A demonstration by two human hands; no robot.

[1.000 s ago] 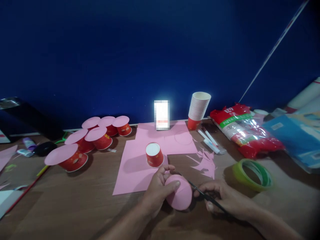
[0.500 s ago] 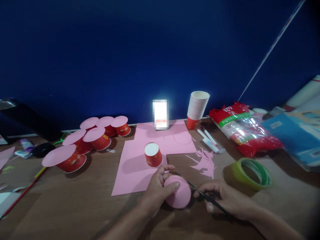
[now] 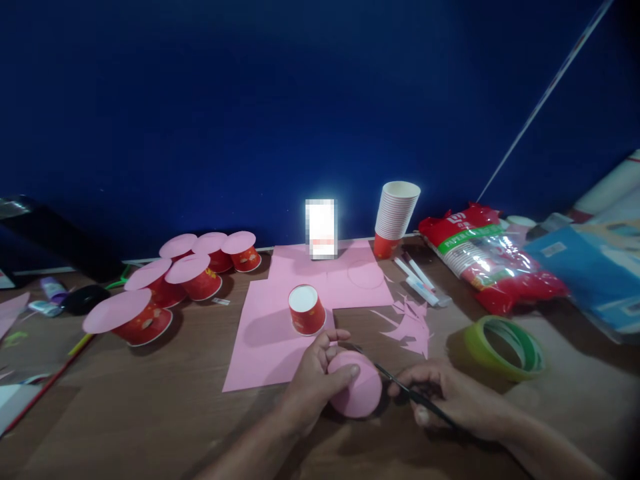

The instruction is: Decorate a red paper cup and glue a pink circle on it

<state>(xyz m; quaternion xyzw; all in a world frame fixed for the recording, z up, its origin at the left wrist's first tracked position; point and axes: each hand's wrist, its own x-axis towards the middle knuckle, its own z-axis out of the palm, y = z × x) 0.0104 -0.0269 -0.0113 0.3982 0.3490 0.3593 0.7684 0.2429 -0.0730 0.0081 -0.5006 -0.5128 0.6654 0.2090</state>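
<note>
My left hand [image 3: 320, 377] pinches a round pink paper disc [image 3: 361, 393], thumb on top and fingers behind it. In my right hand [image 3: 445, 397] is a pair of dark scissors [image 3: 417, 395], its blades pointing to the disc's upper right edge. Part of the blades is hidden behind the disc. Just beyond my left hand, a red paper cup [image 3: 307, 315] stands upside down on pink paper sheets [image 3: 260, 353]. Pink paper scraps [image 3: 411, 327] lie past the scissors.
Several upside-down red cups topped with pink discs [image 3: 117, 311] stand at left. A cup stack [image 3: 397, 217], a lit phone-like screen [image 3: 323, 230] and a red cup package [image 3: 493, 257] line the back. A tape roll [image 3: 505, 350] lies right, beside a blue package [image 3: 590, 273].
Almost nothing differs. Both hands, the pink disc and the scissors stay in nearly the same place, with only a tiny shift of the view.
</note>
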